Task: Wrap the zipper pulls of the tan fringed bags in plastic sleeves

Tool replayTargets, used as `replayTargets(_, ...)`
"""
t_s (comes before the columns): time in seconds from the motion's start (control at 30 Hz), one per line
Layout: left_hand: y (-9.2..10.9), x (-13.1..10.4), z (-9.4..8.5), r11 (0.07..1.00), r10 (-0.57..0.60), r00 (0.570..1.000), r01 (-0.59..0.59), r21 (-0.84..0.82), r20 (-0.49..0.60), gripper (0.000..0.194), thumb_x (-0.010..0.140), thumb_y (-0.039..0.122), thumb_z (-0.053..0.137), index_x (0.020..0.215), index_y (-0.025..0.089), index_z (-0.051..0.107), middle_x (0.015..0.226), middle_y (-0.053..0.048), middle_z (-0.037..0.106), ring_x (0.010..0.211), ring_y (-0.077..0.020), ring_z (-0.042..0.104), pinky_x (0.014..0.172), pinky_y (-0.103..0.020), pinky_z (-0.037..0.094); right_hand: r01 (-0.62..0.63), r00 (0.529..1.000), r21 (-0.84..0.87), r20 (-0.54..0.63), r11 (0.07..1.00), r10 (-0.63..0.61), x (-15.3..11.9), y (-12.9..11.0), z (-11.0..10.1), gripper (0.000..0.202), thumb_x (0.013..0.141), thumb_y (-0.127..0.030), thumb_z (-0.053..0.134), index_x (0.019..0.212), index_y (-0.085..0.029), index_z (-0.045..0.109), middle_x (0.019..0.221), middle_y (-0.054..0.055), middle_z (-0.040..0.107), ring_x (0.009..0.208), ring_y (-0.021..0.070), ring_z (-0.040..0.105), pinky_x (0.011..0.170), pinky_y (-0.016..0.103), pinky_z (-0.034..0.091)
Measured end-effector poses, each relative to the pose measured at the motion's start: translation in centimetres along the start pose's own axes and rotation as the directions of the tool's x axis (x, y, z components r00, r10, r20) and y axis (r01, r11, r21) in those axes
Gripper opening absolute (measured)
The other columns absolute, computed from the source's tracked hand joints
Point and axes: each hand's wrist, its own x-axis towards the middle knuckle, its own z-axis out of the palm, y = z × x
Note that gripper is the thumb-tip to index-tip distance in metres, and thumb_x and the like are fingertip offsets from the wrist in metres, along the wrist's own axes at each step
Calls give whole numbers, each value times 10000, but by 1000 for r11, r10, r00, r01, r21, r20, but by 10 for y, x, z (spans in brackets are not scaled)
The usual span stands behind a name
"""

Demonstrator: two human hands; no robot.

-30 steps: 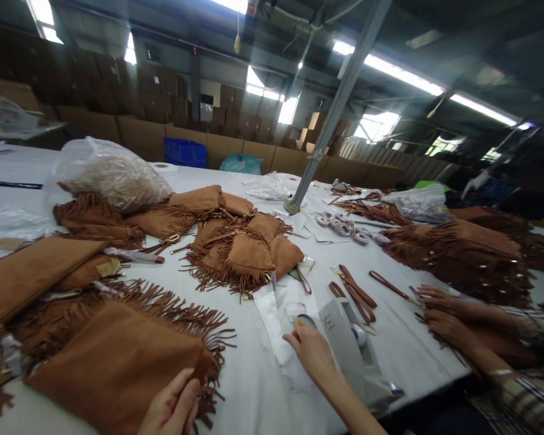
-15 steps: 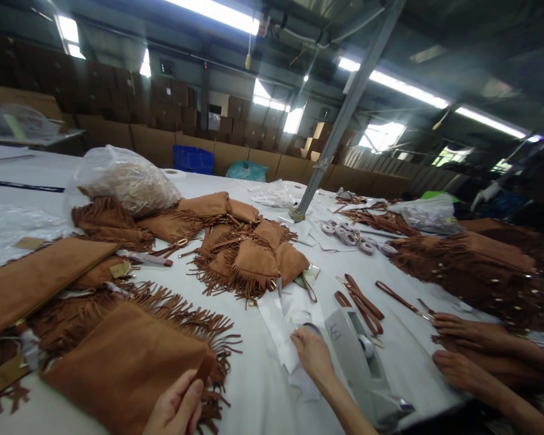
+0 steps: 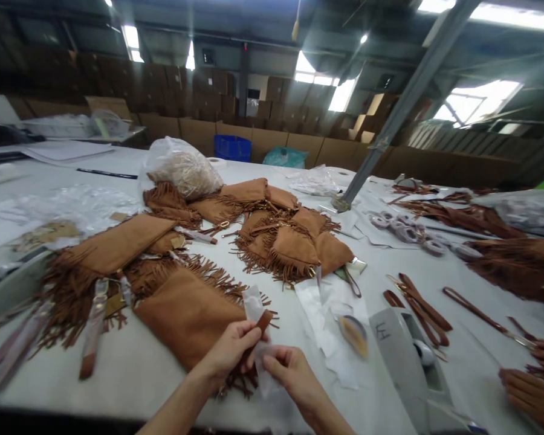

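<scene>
My left hand [image 3: 236, 347] pinches a brown leather strap [image 3: 265, 320], whose end sticks up past the fingertips. Close beside it, my right hand [image 3: 292, 371] is closed on a strip of thin white paper [image 3: 254, 305], which runs behind the strap. Under and behind my left hand lies a tan suede fringed bag [image 3: 190, 314], flat on the table. To the right of my right hand are white sheets [image 3: 330, 338] with a small round clear-and-tan object on them, and a grey tape dispenser [image 3: 403, 356].
A heap of fringed pouches [image 3: 294, 248] lies mid-table, near a metal post [image 3: 390, 130]. Wrapped straps [image 3: 93, 332] and another fringed bag [image 3: 122, 241] are at left. Loose brown straps [image 3: 421, 308] lie at right, near another person's hands [image 3: 532, 386].
My right hand has come from the white sheets by the dispenser over to my left hand, bringing a white strip to the strap. The view has swung left.
</scene>
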Motion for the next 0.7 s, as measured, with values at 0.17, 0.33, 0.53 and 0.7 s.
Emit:
replayTargets(0.17,3,-1,2,999,27,1000,-27,47,-13,426,758,544,591,793,119,581,380,84,416,280,-40,297,305,-154,174,-40,994,-74,97,996,47,-3,0,8,382,610,-457,742,499,-128,581,440,-68,366,482,60,225,493,238,152)
replayTargets(0.33,7,-8,2,989,114,988,-102,107,-108,420,782,566,543,754,148,529,412,90,411,294,-33,288,318,-153,162,-116,978,168,-151,979,142,-4,-1,7,356,604,-453,761,567,-133,609,480,-50,472,477,60,311,494,215,222)
replayTargets(0.53,-5,-19,-5,984,168,964,-151,97,-204,393,818,543,514,701,173,455,514,80,438,308,-16,275,311,-155,153,-63,937,575,-247,816,246,-4,-10,15,291,564,-382,804,709,-172,665,713,2,652,625,100,518,596,208,385)
replayTargets(0.7,-5,-15,-4,996,90,968,-82,42,-234,442,771,612,529,740,174,485,482,99,400,292,-24,244,298,-158,155,-29,948,627,-229,778,219,0,-13,27,315,566,-388,819,756,-172,690,744,13,677,644,103,546,602,204,411)
